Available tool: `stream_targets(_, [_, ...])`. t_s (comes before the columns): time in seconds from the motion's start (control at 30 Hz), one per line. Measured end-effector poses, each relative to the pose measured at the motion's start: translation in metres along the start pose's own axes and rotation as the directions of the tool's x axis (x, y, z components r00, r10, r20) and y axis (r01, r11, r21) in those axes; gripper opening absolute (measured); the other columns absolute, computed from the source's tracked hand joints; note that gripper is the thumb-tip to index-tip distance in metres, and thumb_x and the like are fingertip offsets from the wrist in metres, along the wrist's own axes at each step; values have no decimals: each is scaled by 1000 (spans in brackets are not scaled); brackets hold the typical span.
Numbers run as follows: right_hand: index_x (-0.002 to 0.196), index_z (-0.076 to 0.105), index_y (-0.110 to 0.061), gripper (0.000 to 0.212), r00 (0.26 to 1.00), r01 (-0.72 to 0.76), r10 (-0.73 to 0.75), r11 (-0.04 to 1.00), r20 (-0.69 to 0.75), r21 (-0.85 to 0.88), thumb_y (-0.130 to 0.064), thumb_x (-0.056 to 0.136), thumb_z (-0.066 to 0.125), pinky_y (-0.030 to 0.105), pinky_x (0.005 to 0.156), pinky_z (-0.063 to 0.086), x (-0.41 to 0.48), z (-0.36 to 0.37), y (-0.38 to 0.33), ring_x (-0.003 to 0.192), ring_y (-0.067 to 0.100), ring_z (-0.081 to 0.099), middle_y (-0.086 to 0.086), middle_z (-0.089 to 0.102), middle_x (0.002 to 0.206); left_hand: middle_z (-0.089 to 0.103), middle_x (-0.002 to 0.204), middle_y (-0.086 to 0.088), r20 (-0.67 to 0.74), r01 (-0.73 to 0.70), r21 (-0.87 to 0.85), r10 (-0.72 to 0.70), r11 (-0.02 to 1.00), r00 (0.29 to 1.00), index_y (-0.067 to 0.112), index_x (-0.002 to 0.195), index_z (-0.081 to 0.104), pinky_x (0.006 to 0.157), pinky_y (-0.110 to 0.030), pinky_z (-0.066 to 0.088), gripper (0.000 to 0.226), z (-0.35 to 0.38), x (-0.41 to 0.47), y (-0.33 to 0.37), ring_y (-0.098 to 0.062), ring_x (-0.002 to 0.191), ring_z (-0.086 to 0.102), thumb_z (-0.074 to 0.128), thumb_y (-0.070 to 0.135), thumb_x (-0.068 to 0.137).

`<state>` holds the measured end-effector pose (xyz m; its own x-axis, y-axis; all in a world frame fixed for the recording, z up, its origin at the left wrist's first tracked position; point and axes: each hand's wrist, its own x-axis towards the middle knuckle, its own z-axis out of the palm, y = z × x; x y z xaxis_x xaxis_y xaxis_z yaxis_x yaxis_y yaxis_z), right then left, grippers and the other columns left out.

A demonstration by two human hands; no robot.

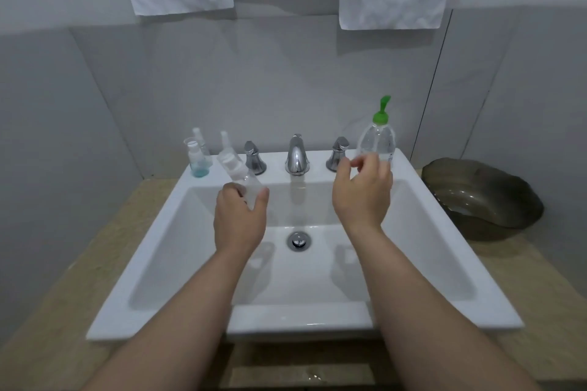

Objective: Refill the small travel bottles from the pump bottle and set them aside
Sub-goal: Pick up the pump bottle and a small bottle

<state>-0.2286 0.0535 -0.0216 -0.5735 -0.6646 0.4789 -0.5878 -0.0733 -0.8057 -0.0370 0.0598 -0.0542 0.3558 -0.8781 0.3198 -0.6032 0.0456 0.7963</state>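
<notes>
We are over the white rectangular ceramic sink, both bare forearms reaching out across the basin. Our left hand has its fingers and thumb clenched round a small clear plastic travel bottle, gripping it by the lower body. The bottle tilts up and away to the left, its white cap end pointing toward the back rim, and it is held in the air above the basin's far left side.

Our right hand is up near the tall clear pump bottle with the green pump head. The fingers are loosely curled and apart, grasping nothing; the fingertips sit just in front of the bottle's lower body, and we cannot tell whether they touch it. That pump bottle stands upright on the sink's back right corner, just beside the right chrome tap handle.

Between the two handles stands the chrome spout, with the left chrome handle beyond our held bottle. On the back left corner more small travel bottles wait: one clear bottle with blue liquid in its base, and two pale capped ones behind it.

Down in the basin is the round chrome drain. On the beige worktop to the right sits a dark smoky translucent bowl.
</notes>
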Motion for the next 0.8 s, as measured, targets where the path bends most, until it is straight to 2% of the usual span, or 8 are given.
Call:
stream_targets(0.07, [119, 54, -16, 32, 997, -75, 76, 995, 14, -71, -29, 92, 65, 42, 96, 42, 23, -2, -4, 121, 32, 46, 10, 50, 128, 58, 103, 1, 12, -12, -19, 12, 1000, 1000, 17, 107, 49, 80, -39, 46, 35, 0, 4, -3, -24, 95, 60, 68, 44, 93])
stream_targets(0.13, [137, 46, -13, 57, 989, -137, 142, 982, 29, -127, -25, 87, 70, 44, 106, 38, 48, -3, -4, 132, 37, 39, 15, 41, 141, 61, 105, 4, 23, -38, -19, 38, 999, 999, 20, 109, 48, 80, -37, 46, 32, 0, 6, -7, -21, 95, 60, 68, 40, 95])
stream_targets(0.3, [158, 22, -16, 98, 977, -177, 197, 963, 82, -205, -27, 81, 82, 43, 115, 30, 90, 13, 11, 144, 38, 29, 17, 27, 158, 63, 107, 9, 20, -69, -34, 69, 997, 997, 21, 120, 52, 79, -34, 44, 35, 2, 14, -19, -18, 93, 60, 65, 41, 96])
stream_targets(0.4, [163, 13, -22, 112, 969, -202, 224, 961, 103, -186, -35, 79, 87, 45, 118, 28, 107, 26, 19, 150, 36, 23, 13, 19, 166, 63, 106, 10, 16, -87, -33, 87, 996, 996, 22, 124, 53, 80, -36, 46, 38, 5, 18, -21, -17, 93, 59, 64, 44, 95])
stream_targets(0.47, [163, 14, -25, 113, 957, -236, 262, 953, 122, -191, -35, 79, 88, 50, 117, 30, 116, 33, 25, 150, 36, 26, 9, 21, 166, 63, 106, 11, 11, -104, -30, 105, 994, 994, 23, 125, 53, 81, -36, 46, 39, 6, 18, -22, -16, 92, 59, 64, 45, 95])
stream_targets(0.57, [158, 21, -28, 96, 948, -239, 275, 948, 160, -210, -26, 84, 82, 55, 109, 40, 116, 36, 36, 138, 41, 44, 8, 29, 158, 62, 105, 13, 25, -135, -24, 136, 991, 990, 25, 126, 52, 79, -33, 45, 41, 7, 18, -23, -14, 93, 58, 65, 47, 94])
stream_targets(0.7, [152, 28, -19, 85, 969, -159, 195, 962, 154, -220, -20, 85, 80, 46, 101, 46, 106, 25, 37, 129, 44, 51, 14, 34, 150, 62, 104, 13, 23, -147, -29, 147, 989, 989, 25, 126, 52, 77, -33, 44, 41, 6, 18, -22, -14, 92, 58, 66, 47, 94])
stream_targets(0.8, [146, 33, -14, 82, 964, -100, 158, 962, 215, -255, -21, 81, 83, 42, 90, 47, 89, 3, 27, 121, 42, 57, 16, 38, 144, 62, 103, 10, 21, -144, -49, 145, 988, 989, 23, 123, 52, 77, -34, 45, 40, 4, 18, -21, -15, 89, 59, 67, 46, 93])
